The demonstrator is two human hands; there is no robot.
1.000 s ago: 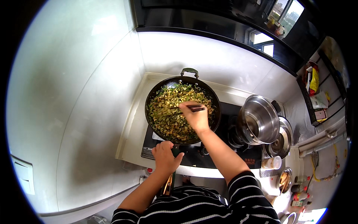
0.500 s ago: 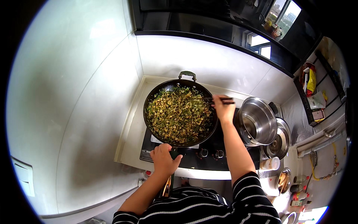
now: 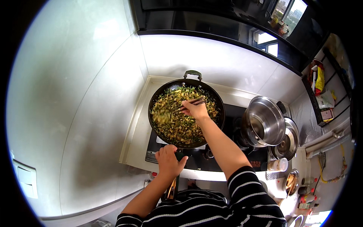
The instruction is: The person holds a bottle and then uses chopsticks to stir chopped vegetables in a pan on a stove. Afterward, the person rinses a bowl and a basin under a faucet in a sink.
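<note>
A large dark wok [image 3: 219,99] holds a heap of finely chopped green, yellow and brown food [image 3: 187,126]. My right hand [image 3: 194,110] is over the middle of the wok, closed around a pair of dark chopsticks [image 3: 199,101]. Their lower ends point left into the food, where bits are blurred by motion. By the near rim my left hand [image 3: 168,162] is closed on the wok's long handle [image 3: 171,190], thumb stuck out to the right. Part of that handle is hidden beneath my hand and wrist.
Under the wok is a black cooktop [image 3: 193,162] with knobs. To the right stand a steel pot [image 3: 269,123], a round lid [image 3: 291,142] and a clear jar [image 3: 278,165]. A white wall [image 3: 102,75] rises at the left; black cabinets [image 3: 211,28] hang at the back.
My right hand and the chopsticks have swept left from the wok's right rim to over its middle. The left hand stays on the handle. The whole view has shifted slightly.
</note>
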